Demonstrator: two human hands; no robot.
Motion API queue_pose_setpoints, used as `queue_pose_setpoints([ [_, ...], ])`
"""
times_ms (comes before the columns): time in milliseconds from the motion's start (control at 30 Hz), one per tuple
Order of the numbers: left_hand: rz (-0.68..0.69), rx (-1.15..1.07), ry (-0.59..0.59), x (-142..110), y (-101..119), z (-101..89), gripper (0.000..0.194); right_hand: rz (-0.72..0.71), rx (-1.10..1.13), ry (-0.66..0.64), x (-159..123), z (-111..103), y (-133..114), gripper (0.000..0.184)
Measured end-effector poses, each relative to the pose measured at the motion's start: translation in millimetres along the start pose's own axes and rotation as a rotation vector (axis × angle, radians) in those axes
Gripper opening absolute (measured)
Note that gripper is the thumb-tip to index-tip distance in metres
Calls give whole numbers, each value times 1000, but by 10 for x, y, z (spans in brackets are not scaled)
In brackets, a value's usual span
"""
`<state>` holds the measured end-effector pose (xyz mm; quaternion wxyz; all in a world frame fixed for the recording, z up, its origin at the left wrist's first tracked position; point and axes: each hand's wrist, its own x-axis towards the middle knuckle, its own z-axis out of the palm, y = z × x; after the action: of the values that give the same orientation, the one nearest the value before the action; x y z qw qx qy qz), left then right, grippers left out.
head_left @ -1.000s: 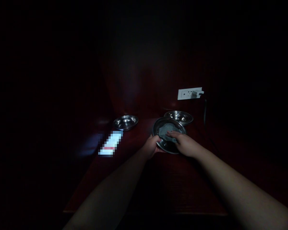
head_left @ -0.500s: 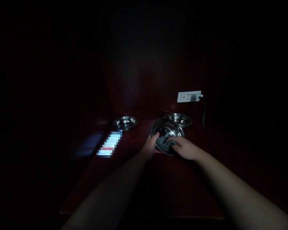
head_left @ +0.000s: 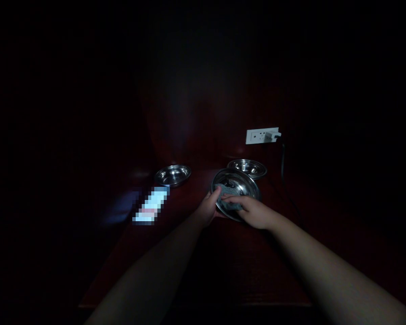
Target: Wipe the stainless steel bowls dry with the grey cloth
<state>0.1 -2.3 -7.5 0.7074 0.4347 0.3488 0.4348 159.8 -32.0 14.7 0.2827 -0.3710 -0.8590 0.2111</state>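
My left hand grips a shiny steel bowl by its left side, thumb over the rim and fingers beneath. The bowl is tilted towards me. Inside it lies a grey-green cloth, spread against the near left part of the inner wall. My right hand holds this cloth to the metal with fingers laid out over it. Part of the cloth is hidden under those fingers.
On the dark red table, a steel dish stands at the left and another steel dish behind the bowl. A lit, pixelated rectangle lies at left. A wall socket carries a white plug; a cable hangs below.
My right hand's fingers have straightened from a bunched grip and moved slightly left over the cloth, which now lies flatter. The whole view has shifted a little.
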Motion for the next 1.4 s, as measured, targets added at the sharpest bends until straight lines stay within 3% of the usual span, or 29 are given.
queue_pose_setpoints([
  [200,41,39,-129,-70,-5,-33,47,28,-128,102,6,8,100,68],
  [667,11,0,-54,-102,52,-12,56,209,-284,183,35,-24,176,62],
  [867,24,-51,-27,-92,56,-17,63,303,-323,154,30,-61,153,52],
  [1133,94,-30,4,-82,39,3,65,437,-335,51,37,-187,25,25],
  [1400,119,-47,21,-37,3,-13,63,444,-237,-12,23,-189,-68,17],
])
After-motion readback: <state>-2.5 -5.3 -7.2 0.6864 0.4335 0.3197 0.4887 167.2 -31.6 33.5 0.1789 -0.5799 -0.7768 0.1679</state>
